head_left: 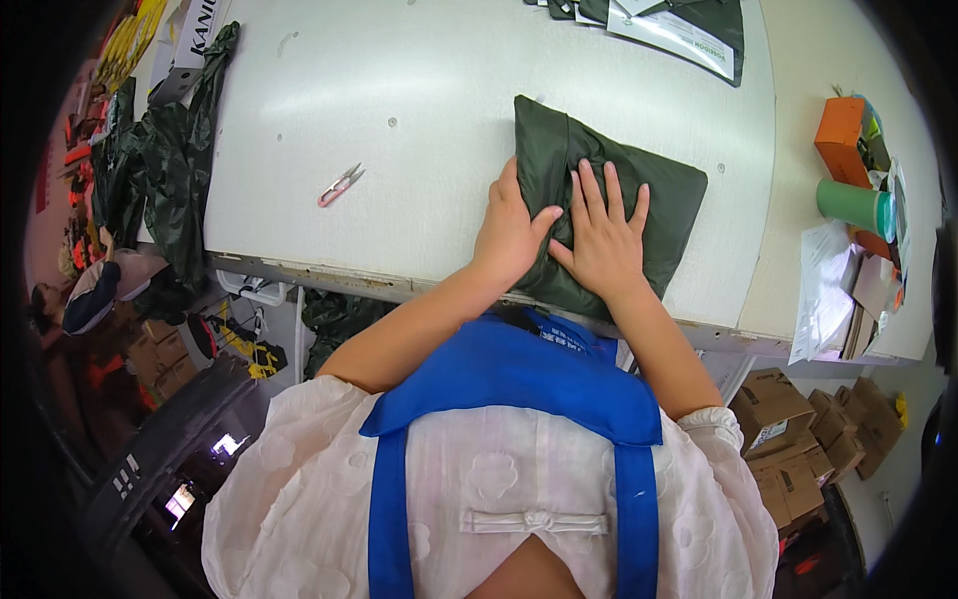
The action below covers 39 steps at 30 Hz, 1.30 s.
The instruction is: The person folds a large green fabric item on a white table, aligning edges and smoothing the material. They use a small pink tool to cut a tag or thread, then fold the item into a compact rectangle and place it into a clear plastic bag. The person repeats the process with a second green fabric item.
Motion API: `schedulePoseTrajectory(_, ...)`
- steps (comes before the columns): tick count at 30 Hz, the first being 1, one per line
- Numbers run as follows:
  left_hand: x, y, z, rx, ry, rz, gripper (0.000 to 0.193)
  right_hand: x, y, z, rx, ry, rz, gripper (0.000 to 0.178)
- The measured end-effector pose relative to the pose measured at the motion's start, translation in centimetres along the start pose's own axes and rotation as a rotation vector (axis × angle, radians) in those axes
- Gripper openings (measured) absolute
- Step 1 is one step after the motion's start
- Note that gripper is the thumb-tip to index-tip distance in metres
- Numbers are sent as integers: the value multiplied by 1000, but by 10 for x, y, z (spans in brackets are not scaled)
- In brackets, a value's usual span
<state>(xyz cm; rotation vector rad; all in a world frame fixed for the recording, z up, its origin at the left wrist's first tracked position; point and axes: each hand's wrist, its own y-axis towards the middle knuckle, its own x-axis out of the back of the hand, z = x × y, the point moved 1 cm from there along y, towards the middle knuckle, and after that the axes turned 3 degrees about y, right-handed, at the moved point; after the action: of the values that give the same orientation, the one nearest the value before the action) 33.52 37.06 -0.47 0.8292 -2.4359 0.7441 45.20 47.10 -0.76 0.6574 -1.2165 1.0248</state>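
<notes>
A folded dark green piece of smooth fabric [659,195] lies at an angle near the front edge of the white table. My left hand [507,232] grips its left edge, thumb on top and the other fingers partly hidden along the side. Spread flat over the middle of the fold is my right hand [606,235], its fingers apart and pressing the cloth. Whether the fabric is a garment or a bag, I cannot tell. Small thread snips [342,186] with a pinkish handle rest on the table to the left, apart from both hands.
Dark green fabric [170,150] drapes over the table's left end. Flat dark packages with white labels [689,40] lie at the far edge. To the right are an orange box [840,135], a green roll [855,205] and papers [824,285]. Cardboard boxes [773,409] stand below; another person [105,285] is at far left.
</notes>
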Motion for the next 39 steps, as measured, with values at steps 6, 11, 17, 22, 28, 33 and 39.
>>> schedulePoseTrajectory(6, -7, 13, 21, -144, 92, -11, 83, 0, -29, 6, 191, 452, -384, 54)
schedulePoseTrajectory(11, 0, 24, 16, -23, -7, 58, 77, -16, -44, 47, 488, 298, -272, 25)
schedulePoseTrajectory(17, 22, 33, 5, 218, -256, 267, 76, -7, -40, 57, 310, 349, -359, 28)
schedulePoseTrajectory(22, 27, 41, 11, 287, -323, 290, 76, -7, -39, 61, 338, 346, -425, 30)
schedulePoseTrajectory(28, 26, 46, 18, 282, -340, 317, 78, 2, -40, 65, 350, 281, -405, 24)
schedulePoseTrajectory(33, 31, 45, 10, 303, -329, 333, 73, -1, -42, 69, 377, 276, -439, 23)
schedulePoseTrajectory(39, 34, 44, 7, 308, -295, 338, 72, -9, -39, 71, 319, 198, -386, 23)
